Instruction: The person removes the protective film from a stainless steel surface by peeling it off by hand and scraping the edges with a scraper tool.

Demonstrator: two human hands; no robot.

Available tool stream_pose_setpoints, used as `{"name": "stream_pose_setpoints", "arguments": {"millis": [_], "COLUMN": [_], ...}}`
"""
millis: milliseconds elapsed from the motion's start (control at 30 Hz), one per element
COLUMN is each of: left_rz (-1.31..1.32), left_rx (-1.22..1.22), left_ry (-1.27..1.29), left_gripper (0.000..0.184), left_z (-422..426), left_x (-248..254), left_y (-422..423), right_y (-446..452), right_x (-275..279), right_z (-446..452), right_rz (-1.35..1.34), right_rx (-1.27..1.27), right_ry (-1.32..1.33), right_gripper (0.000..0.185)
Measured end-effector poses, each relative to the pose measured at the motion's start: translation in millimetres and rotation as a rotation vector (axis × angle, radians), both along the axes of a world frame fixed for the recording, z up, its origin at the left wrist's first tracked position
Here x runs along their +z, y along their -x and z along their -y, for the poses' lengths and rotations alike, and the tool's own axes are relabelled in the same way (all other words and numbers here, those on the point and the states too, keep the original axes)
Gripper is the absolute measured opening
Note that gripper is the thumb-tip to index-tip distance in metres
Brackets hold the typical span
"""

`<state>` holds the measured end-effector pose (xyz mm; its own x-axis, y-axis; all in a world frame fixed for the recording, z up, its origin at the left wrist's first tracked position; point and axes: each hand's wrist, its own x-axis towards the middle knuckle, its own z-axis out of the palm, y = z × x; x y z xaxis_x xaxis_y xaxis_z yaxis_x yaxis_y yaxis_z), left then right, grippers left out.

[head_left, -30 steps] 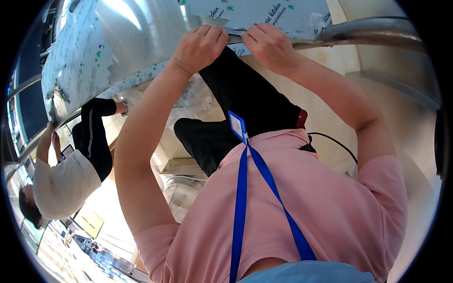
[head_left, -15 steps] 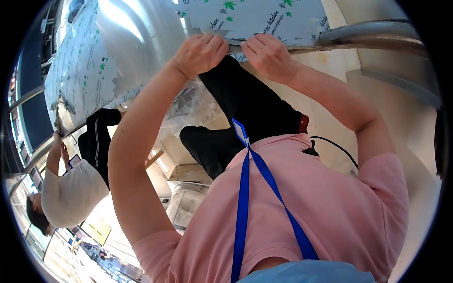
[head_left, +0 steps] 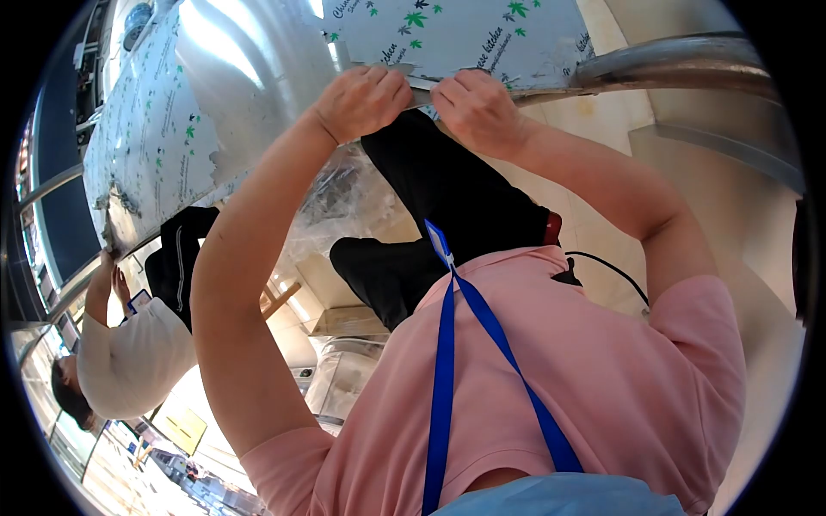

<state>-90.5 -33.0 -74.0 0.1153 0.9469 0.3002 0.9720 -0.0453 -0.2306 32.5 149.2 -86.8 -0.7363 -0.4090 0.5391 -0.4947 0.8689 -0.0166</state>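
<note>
A metal panel (head_left: 258, 82) with a bare, shiny strip spans the top of the view. Printed protective film (head_left: 465, 34) with green leaves and lettering covers much of it, torn along its edges. At the panel's near edge, my left hand (head_left: 366, 103) is closed, its fingers curled on the film's edge. Just to its right my right hand (head_left: 479, 112) is closed as well, pinching at the same edge. A small strip of bare metal shows between the two hands. My fingertips are partly hidden, so their exact grip on the film is unclear.
At the left, another person in a white shirt (head_left: 138, 357) has their hands at the panel's far end. A thick metal tube (head_left: 671, 64) runs off to the right. Crumpled clear plastic (head_left: 348, 193) lies below the panel. A blue lanyard (head_left: 443, 370) hangs over my pink shirt.
My right hand has shifted slightly left and down, closer to my left hand. My left hand has moved slightly down and left. Both remain at the panel's edge.
</note>
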Motion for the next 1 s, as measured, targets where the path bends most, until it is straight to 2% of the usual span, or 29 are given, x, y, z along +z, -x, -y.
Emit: {"name": "stream_pose_setpoints", "arguments": {"millis": [67, 367, 467, 600, 700, 800, 967, 1000], "left_rz": [-0.024, -0.010, -0.024, -0.001, 0.002, -0.038, -0.125, -0.154], "left_rx": [-0.003, 0.030, 0.105, 0.184, 0.232, 0.260, 0.237, 0.231], "left_ry": [-0.041, -0.110, -0.110, -0.173, -0.181, -0.132, -0.204, -0.209], "left_gripper": [0.008, 0.006, 0.005, 0.004, 0.016, 0.014, 0.004, 0.006], "left_z": [-3.8, -3.4, 0.8, -2.3, -7.6, -12.0, -19.8, -20.6], "left_x": [-0.7, -3.7, -4.5, -7.5, -9.5, -12.0, -15.6, -15.9], "left_y": [3.0, 7.9, -7.3, -42.4, -51.7, -58.2, -55.0, -53.7], "right_y": [0.0, 2.4, -0.2, -14.7, -15.7, -15.1, -13.6, -12.6], "right_x": [0.5, 1.4, 1.5, 0.4, -4.7, -5.7, -2.3, -3.4], "right_z": [3.2, 15.3, 3.2, -20.4, -30.8, -34.0, -37.1, -36.9], "right_rz": [-0.013, -0.008, 0.049, 0.061, 0.106, 0.131, 0.140, 0.145], "right_rx": [-0.017, -0.120, -0.043, 0.018, 0.004, 0.004, -0.004, -0.002], "right_ry": [0.000, 0.004, 0.034, 0.083, 0.123, 0.146, 0.126, 0.125], "right_gripper": [0.008, 0.005, 0.015, 0.014, 0.012, 0.012, 0.012, 0.012]}}
